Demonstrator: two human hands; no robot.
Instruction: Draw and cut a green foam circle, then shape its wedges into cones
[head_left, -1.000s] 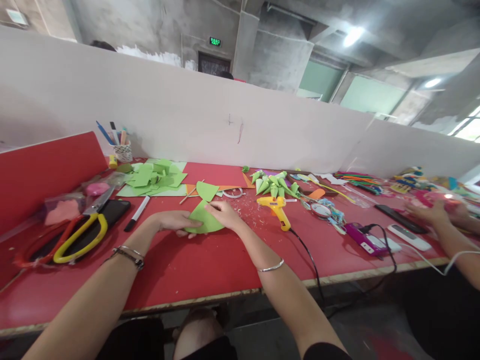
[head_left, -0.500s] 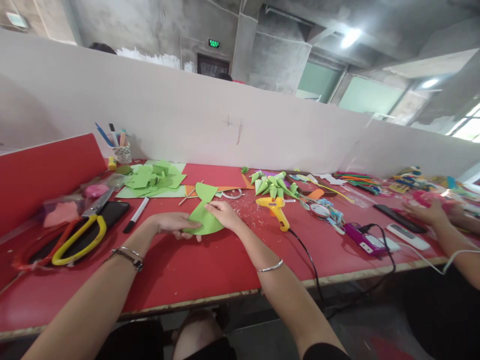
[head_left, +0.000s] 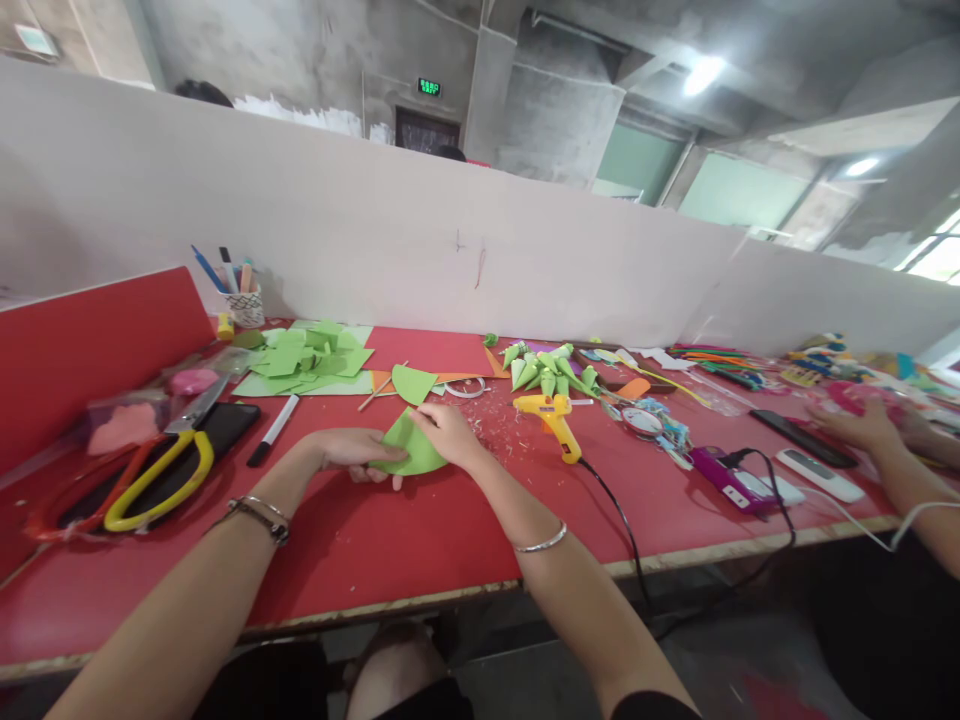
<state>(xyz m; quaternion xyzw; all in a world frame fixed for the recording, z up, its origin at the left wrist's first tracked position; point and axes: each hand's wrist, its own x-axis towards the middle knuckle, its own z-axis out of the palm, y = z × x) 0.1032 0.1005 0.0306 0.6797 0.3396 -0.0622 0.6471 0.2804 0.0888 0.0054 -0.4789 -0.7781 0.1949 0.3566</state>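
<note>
Between my two hands is a fan-shaped piece of green paper (head_left: 422,455), its curved edge toward me. My left hand (head_left: 358,452) grips its left side, thumb on top and fingers beneath. At its upper tip, my right hand (head_left: 448,432) pinches the paper. Just beyond lies another green paper piece (head_left: 412,383), rounded on one side and flat on the red table. A yellow glue gun (head_left: 551,420) rests on its side to the right of my right hand. A pile of green paper cut-outs (head_left: 311,358) lies at the back left.
Large scissors (head_left: 196,470) lie on a dark flat object at left, beside a marker (head_left: 274,430). Rolled green paper cones (head_left: 551,370) are heaped at the back. A purple power strip (head_left: 727,478) and a co-worker's hands (head_left: 862,425) are at right.
The paper in my hands has bent slightly, its left edge drawn inward. My hands stay in nearly the same place.
</note>
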